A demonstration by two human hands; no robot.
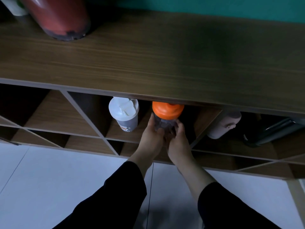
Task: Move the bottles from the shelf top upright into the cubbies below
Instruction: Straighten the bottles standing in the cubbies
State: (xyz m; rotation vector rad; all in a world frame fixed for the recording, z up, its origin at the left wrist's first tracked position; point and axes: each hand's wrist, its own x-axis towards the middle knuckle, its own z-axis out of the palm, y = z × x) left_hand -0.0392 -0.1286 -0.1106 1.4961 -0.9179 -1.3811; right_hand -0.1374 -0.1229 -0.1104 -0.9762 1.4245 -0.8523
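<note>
A clear bottle with an orange lid (167,111) stands upright in the middle cubby (204,119), just under the shelf top's front edge. My left hand (152,136) wraps its left side and my right hand (177,141) wraps its right side near the base. Next to it on the left, in the same cubby, a dark shaker bottle with a white lid (124,114) stands upright. On the far left of the wooden shelf top (165,55) stands a large red bottle (57,17), its top cut off by the frame.
A pale bottle (222,124) leans in the cubby to the right, beside a dark bottle (270,133) lying tilted. Cubbies to the left and below have slanted dividers. White tiled floor (66,179) lies below. A white object (14,5) sits at the top-left corner.
</note>
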